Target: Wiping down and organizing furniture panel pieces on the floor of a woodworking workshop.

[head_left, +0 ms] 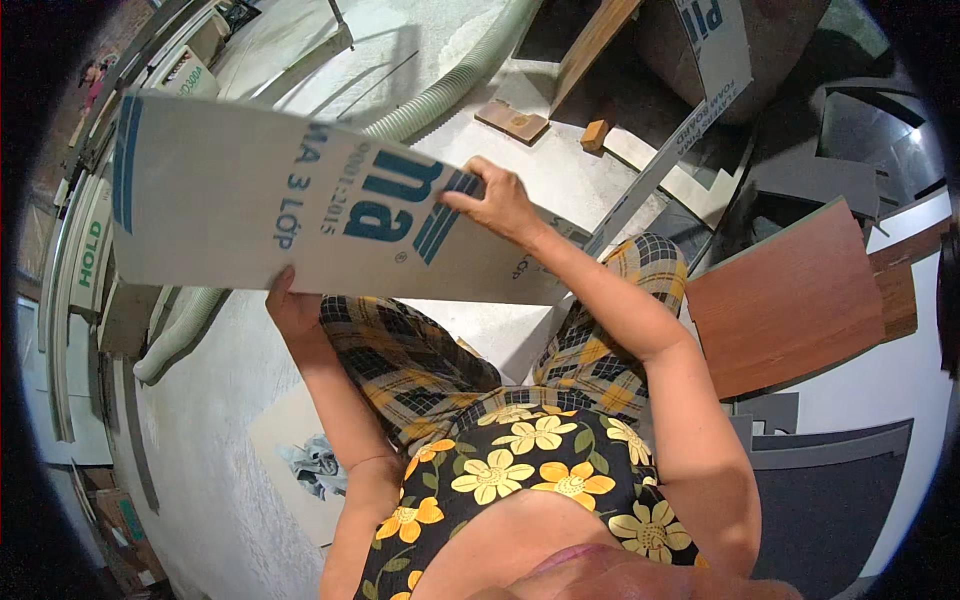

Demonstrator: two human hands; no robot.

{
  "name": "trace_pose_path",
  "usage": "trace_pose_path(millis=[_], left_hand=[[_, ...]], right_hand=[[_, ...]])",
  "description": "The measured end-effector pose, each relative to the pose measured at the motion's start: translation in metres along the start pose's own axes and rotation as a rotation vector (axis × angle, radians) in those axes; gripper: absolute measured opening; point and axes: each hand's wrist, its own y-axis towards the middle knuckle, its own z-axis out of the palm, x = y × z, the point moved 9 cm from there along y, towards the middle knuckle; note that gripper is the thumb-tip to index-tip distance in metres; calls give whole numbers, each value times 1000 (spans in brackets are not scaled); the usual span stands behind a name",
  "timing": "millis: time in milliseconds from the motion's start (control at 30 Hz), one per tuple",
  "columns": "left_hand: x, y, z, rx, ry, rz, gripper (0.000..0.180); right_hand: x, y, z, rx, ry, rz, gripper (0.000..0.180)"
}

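A long white foam board panel (220,190) with blue print and blue end stripes is held up at a slant over my lap. My left hand (295,308) grips its lower edge, thumb on the printed face and the other fingers hidden behind. At the upper edge, toward the panel's right part, my right hand (497,203) is closed on it, fingertips against the printed face. Beyond my right hand a narrow strip with similar print (650,180) runs up to the right; whether it joins the panel, I cannot tell.
A ribbed hose (455,100) curves across the pale floor. Wood offcuts (512,121) and a small wooden block (594,136) lie ahead. Brown boards (790,300) and dark panels (830,490) are piled at right. Machine rails (65,300) stand at left; a crumpled grey-blue cloth (313,467) lies nearby.
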Motion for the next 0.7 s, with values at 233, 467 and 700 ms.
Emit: trace_pose_path(millis=[233,467,700], left_hand=[[-12,-36,-40,-136,201,-125,65],[-35,-68,-92,-301,438,-196,60],[-48,-80,-101,-374,410,-218,57]], right_hand=[[18,-7,39,9,-95,-46,42],[8,-3,79,141,-100,-15,48],[-15,-9,124,287,-52,115,60]])
